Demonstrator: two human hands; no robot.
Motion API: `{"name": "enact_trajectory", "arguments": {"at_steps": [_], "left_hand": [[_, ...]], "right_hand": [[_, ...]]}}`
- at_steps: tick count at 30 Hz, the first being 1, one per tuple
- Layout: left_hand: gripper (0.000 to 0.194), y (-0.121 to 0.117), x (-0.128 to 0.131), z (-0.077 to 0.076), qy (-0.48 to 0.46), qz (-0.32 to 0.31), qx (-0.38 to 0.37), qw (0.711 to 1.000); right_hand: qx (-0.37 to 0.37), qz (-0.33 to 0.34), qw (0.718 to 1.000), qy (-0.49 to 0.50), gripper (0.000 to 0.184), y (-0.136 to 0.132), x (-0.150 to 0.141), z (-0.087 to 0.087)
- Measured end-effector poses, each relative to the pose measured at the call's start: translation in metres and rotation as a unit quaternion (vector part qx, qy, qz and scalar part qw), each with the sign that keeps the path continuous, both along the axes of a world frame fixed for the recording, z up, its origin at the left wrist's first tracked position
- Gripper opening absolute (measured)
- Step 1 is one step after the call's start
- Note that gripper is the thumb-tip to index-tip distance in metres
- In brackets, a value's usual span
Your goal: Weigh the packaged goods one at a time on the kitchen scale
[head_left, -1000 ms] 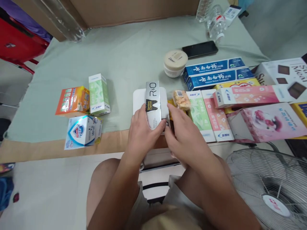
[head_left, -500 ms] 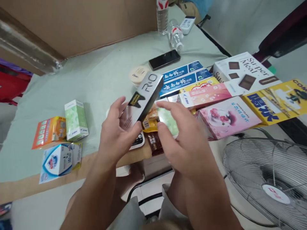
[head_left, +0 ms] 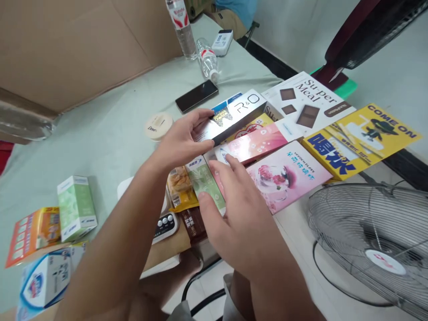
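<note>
My left hand (head_left: 185, 140) grips the near end of a silver toothpaste box (head_left: 245, 109) marked R&O, thumb on the near side and fingers on the far side. The box lies over the blue toothpaste boxes (head_left: 230, 102), covering most of them. My right hand (head_left: 234, 209) hovers with fingers apart over a green tissue pack (head_left: 205, 180) and a pink-and-white box (head_left: 250, 145); whether it touches them I cannot tell. Beside the tissue pack lie a yellow snack packet (head_left: 182, 187) and a brown packet (head_left: 194, 223).
Right of my hands lie a pink glass-cup box (head_left: 287, 176), a yellow box (head_left: 361, 142) and a Super Meal box (head_left: 307, 100). A fan (head_left: 371, 249) stands at the right. Behind are a phone (head_left: 197, 96), a Dove tub (head_left: 158, 126) and water bottles (head_left: 207, 60). More packs, including a green box (head_left: 76, 207), sit left.
My left hand has carried the silver toothpaste box right and lowered it from mid-air onto the blue boxes. My right hand stays open, lower over the packs. The view has turned right.
</note>
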State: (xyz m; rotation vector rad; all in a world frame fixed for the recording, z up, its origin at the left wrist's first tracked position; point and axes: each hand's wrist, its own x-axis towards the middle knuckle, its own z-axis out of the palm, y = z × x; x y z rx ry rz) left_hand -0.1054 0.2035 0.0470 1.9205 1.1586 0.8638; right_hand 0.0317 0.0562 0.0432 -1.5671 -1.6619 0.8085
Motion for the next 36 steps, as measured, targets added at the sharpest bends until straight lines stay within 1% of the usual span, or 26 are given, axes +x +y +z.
{"name": "enact_trajectory", "arguments": {"at_steps": [3,7,9,11,14,18,22,27,32,36], "left_hand": [[0.065,0.011,0.0,0.004,0.034,-0.008,-0.007,0.999],[0.062,0.02,-0.001,-0.002,0.037,-0.056,-0.047,0.997],[0.056,0.019,0.001,-0.005,0.041,-0.055,-0.049,0.996],[0.052,0.015,0.005,-0.007,0.068,-0.039,-0.034,0.996],[0.052,0.009,0.012,-0.008,0.094,-0.029,-0.013,0.995],[0.053,0.004,0.015,-0.012,0.094,-0.043,0.009,0.995],[0.055,0.004,0.015,-0.015,0.107,-0.061,0.017,0.992],[0.061,0.004,0.021,-0.009,0.156,-0.069,0.022,0.985],[0.064,0.003,0.028,-0.002,0.167,-0.075,0.02,0.983],[0.065,0.004,0.029,0.0,0.189,-0.079,0.021,0.979]], "right_hand": [[-0.028,0.008,1.0,0.005,0.056,0.001,0.002,0.0],[-0.046,-0.004,0.999,0.0,0.054,-0.001,0.0,0.001],[-0.039,-0.005,0.999,0.0,0.053,-0.002,-0.002,0.001],[-0.032,0.0,0.999,0.0,0.054,-0.003,-0.003,0.0],[-0.036,0.015,0.999,-0.013,0.062,-0.004,-0.002,0.0],[-0.053,0.036,0.998,-0.026,0.073,-0.006,0.0,0.0],[-0.036,0.028,0.999,-0.03,0.072,-0.011,0.001,-0.001],[-0.046,0.038,0.998,-0.023,0.071,-0.012,0.002,0.001],[-0.07,0.054,0.996,-0.018,0.076,-0.01,0.004,0.008],[-0.053,0.049,0.997,-0.01,0.078,-0.01,0.005,0.008]]}}
